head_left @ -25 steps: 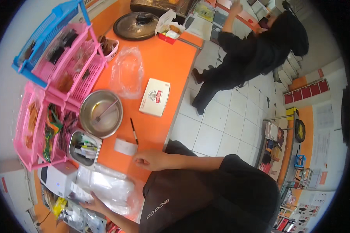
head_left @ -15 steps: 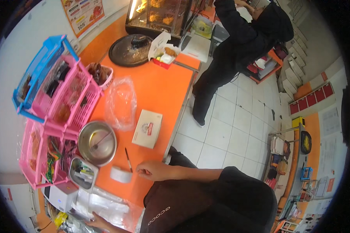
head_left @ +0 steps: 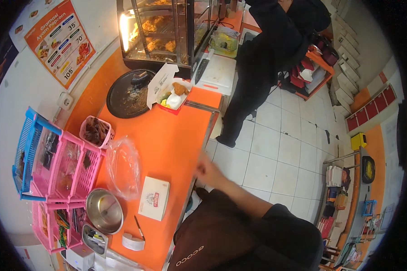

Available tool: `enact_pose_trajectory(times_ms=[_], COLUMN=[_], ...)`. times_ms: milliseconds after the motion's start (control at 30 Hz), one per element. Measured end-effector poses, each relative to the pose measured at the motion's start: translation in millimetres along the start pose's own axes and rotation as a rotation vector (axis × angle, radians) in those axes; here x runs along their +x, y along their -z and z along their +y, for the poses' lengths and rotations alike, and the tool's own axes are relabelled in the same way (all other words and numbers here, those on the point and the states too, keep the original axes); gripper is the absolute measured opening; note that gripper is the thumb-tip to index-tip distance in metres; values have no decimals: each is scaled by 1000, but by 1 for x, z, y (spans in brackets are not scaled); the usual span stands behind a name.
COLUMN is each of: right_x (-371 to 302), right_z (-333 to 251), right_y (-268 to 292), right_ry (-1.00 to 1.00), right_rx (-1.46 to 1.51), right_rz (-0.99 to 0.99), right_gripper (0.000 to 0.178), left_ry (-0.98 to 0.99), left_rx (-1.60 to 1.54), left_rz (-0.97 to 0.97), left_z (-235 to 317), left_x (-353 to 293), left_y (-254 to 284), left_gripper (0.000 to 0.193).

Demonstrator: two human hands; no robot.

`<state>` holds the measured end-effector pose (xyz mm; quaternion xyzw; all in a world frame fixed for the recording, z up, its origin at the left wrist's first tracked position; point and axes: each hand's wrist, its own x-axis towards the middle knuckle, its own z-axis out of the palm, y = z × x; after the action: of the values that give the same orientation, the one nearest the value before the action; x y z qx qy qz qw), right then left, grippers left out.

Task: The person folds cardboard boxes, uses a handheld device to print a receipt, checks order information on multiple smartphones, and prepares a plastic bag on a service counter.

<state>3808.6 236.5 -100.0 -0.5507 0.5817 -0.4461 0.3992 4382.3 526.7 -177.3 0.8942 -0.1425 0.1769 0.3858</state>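
My right hand [head_left: 205, 170] hangs in the air past the right edge of the orange counter [head_left: 176, 140], touching nothing that I can see. Motion smears its fingers. Nearest to it on the counter is a closed white and cream carton [head_left: 153, 198]. My left hand is outside the picture. A clear plastic bag [head_left: 123, 169] lies flat left of the carton. Below the carton are a dark pen [head_left: 139, 227] and a white paper strip or roll [head_left: 133, 242]. Farther up stands an open meal box [head_left: 159, 82] with fried chicken and a white lump inside.
Pink and blue basket racks [head_left: 68, 180] line the left, beside a steel bowl [head_left: 105, 212] and a small steel tray [head_left: 95, 239]. A round dark tray [head_left: 122, 90] sits before a lit glass food warmer [head_left: 156, 38]. A co-worker in black [head_left: 257, 58] stands beyond the counter on white tiles.
My right hand has swung up and right, off the counter's edge. My left hand has left the lower edge of the picture. The view has shifted, showing more of the warmer.
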Motion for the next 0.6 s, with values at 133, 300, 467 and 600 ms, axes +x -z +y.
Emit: enact_pose_trajectory(times_ms=[133, 300, 467, 600], right_x=[68, 111, 127, 135], right_z=[16, -61, -91, -98], right_y=[104, 177, 182, 181], right_ry=[22, 29, 142, 217], right_rx=[268, 690, 860, 921], right_rz=[437, 321, 224, 230], right_gripper=[104, 102, 95, 89], left_ry=[124, 280, 429, 570], left_rx=[-56, -131, -243, -371], left_rz=[-48, -108, -143, -163], left_z=[14, 13, 3, -11], left_x=[-15, -29, -29, -26], left_y=[-18, -30, -30, -27], left_gripper=[90, 85, 81, 77])
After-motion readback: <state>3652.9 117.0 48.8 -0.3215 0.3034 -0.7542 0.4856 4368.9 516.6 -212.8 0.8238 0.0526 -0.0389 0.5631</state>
